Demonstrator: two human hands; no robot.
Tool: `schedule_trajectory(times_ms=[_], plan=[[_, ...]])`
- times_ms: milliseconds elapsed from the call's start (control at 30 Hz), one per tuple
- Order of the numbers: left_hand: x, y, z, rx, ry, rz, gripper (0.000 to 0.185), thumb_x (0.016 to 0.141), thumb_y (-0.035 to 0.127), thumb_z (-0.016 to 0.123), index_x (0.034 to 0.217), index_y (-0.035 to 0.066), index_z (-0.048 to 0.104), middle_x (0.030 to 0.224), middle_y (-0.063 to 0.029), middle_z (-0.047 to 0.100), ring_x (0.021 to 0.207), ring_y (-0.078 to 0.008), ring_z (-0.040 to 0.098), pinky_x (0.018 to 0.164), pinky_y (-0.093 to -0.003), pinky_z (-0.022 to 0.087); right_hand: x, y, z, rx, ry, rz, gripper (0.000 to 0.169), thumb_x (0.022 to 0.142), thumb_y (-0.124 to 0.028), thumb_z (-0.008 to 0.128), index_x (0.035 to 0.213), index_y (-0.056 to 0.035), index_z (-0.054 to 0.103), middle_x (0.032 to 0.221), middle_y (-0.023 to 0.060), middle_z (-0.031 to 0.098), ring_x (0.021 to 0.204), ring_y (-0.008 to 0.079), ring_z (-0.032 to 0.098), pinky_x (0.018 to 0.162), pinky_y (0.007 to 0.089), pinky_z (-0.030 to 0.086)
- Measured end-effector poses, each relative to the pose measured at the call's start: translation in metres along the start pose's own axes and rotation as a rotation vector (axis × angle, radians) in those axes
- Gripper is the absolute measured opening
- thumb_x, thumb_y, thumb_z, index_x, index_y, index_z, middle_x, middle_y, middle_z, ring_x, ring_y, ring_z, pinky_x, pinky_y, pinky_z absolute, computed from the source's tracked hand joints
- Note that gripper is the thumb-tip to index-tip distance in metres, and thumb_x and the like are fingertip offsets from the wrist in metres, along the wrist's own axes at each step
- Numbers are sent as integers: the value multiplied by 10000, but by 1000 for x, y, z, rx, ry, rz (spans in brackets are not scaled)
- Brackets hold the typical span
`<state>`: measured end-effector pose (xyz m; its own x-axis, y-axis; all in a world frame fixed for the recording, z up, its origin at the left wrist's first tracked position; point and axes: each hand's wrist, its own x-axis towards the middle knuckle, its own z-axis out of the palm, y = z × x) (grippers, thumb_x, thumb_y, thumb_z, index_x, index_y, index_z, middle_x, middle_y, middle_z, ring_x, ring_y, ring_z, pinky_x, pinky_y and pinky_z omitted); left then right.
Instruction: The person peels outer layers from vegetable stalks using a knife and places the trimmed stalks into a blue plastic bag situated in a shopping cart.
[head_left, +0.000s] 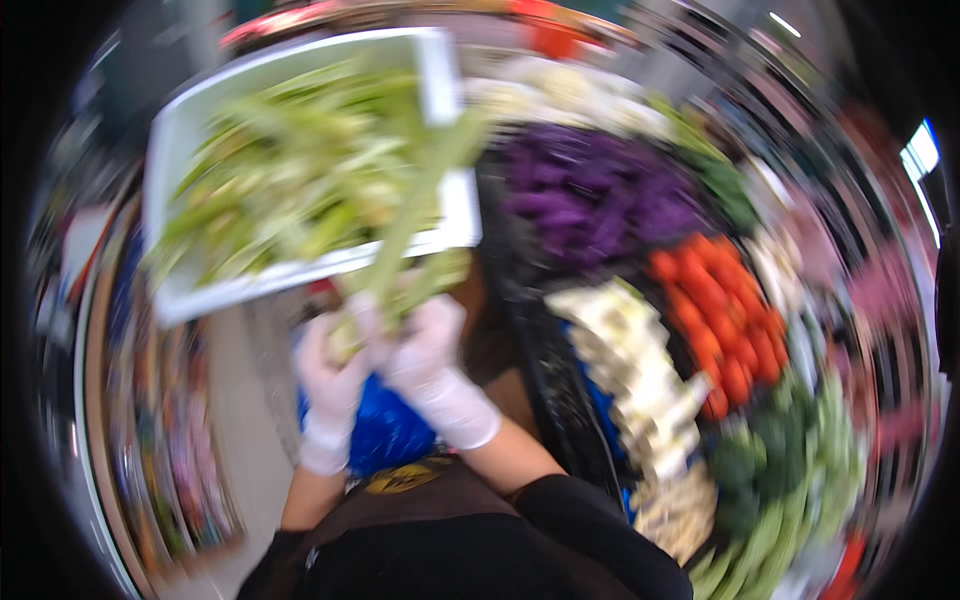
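Observation:
Both hands wear thin whitish gloves and are close together in front of my body. My right hand (427, 337) is closed around the lower end of long pale green stalks (412, 210), which look like celery or a similar leafy vegetable. A piece of pale green vegetable (343, 337) is in my left hand (328, 367). Just beyond the hands stands a white foam box (461, 202) filled with green stalks and leaves (300, 165). The held stalks reach up across its near right corner. Motion blur hides the finger details.
A black-edged vegetable display (525, 330) runs along the right, with purple vegetables (600, 195), red tomatoes (720, 315), white vegetables (637, 375), broccoli (739, 457) and green pods (757, 547). A blue plastic bag (390, 427) lies below my hands. Shelves of packaged goods (180, 450) stand at the left.

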<state>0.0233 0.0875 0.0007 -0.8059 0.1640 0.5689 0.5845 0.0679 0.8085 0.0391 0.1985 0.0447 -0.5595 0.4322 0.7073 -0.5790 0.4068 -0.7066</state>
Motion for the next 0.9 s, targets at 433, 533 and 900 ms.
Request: schedule_trajectory(times_ms=[433, 533, 900], plan=[[-71, 46, 143, -1042, -767, -318, 601, 758, 460, 646, 1129, 38, 433, 841, -32, 460, 681, -108, 444, 633, -225, 365, -64, -66, -178, -313, 823, 288, 215, 828, -145, 566, 958, 26, 550, 638, 66, 558, 572, 76, 492, 513, 282, 426], [-100, 70, 163, -1105, -837, -467, 390, 843, 404, 526, 995, 48, 478, 1035, -104, 499, 735, -147, 470, 686, -289, 405, -93, -111, -201, -417, 916, 299, 229, 848, -158, 591, 978, 28, 569, 691, 21, 554, 627, 50, 461, 553, 245, 427], [-180, 127, 155, -1626, -822, -706, 282, 855, 298, 446, 683, 118, 312, 678, -11, 336, 743, -177, 430, 1095, -473, 218, -188, -160, -277, -436, 1406, 6, 308, 887, -166, 553, 1100, 53, 518, 838, 43, 591, 737, 128, 558, 657, 258, 472]])
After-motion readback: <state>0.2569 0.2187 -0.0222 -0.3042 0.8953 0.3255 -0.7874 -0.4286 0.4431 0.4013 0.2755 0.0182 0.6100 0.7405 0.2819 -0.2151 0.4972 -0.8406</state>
